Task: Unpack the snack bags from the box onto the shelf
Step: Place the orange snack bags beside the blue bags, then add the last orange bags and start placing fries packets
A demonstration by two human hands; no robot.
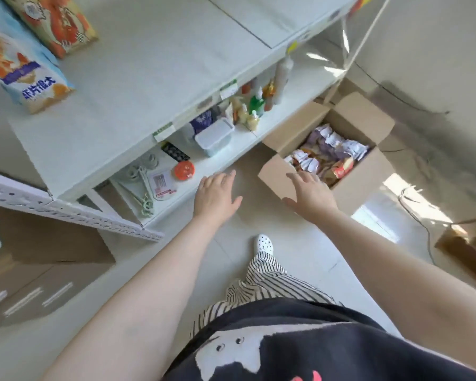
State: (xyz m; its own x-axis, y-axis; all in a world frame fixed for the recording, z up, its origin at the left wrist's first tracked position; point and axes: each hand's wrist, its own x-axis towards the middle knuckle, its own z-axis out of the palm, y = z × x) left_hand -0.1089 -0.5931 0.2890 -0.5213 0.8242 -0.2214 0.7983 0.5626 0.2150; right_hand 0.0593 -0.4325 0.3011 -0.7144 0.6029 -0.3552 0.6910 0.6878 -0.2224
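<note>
Snack bags (329, 154) stand seemingly upright in the open box (355, 185), hands (309, 192) empty.

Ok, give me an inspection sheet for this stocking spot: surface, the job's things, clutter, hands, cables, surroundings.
Surface: white top shelf, mostly bare.
Job's things: open cardboard box on the floor, full of snack bags; two large snack bags lie at the shelf's left end.
Clutter: lower shelf holds bottles, a plastic container, hangers and an orange lid.
Hands: left hand open, empty, above the floor; right hand open, over the box's near flap.
Cables: dark cable running across the floor right of the box.
Surroundings: pale tiled floor, more cardboard boxes at left and right.
</note>
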